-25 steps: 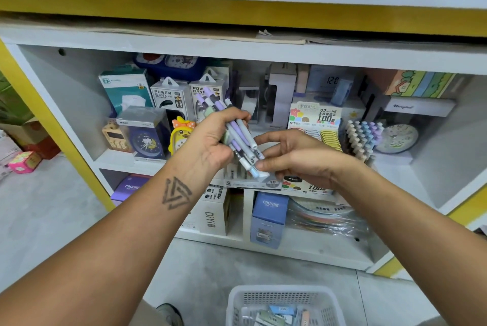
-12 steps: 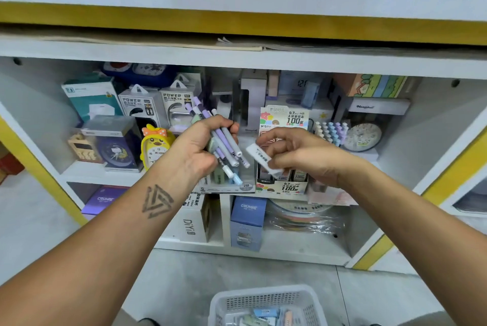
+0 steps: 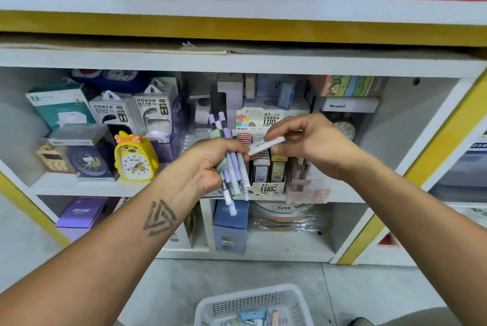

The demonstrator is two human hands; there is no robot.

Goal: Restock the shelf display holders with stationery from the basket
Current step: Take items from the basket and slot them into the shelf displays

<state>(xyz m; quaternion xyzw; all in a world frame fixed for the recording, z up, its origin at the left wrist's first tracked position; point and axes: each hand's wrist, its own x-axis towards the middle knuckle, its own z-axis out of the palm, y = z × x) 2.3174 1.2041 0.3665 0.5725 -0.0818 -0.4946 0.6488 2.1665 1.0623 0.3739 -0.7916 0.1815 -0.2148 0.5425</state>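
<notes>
My left hand (image 3: 208,165) grips a bundle of pastel pens (image 3: 233,167), purple, white and pale green, in front of the shelf's middle level. To its right, my right hand (image 3: 308,141) pinches a single white pen (image 3: 266,145) with a barcode label, held nearly level just above the pencil-lead display holder (image 3: 266,175). The white plastic basket (image 3: 253,302) stands on the floor below, with several stationery pieces inside.
On the white shelf (image 3: 87,184) stand power bank boxes (image 3: 155,112), a yellow duck alarm clock (image 3: 135,157) and a dark round clock (image 3: 84,159). A pastel pen holder (image 3: 297,175) stands right of the lead display. Blue and purple boxes fill the lower level.
My right hand has drawn one white pen out of the bundle and lifted it up and to the right. The left hand keeps hold of the remaining pens.
</notes>
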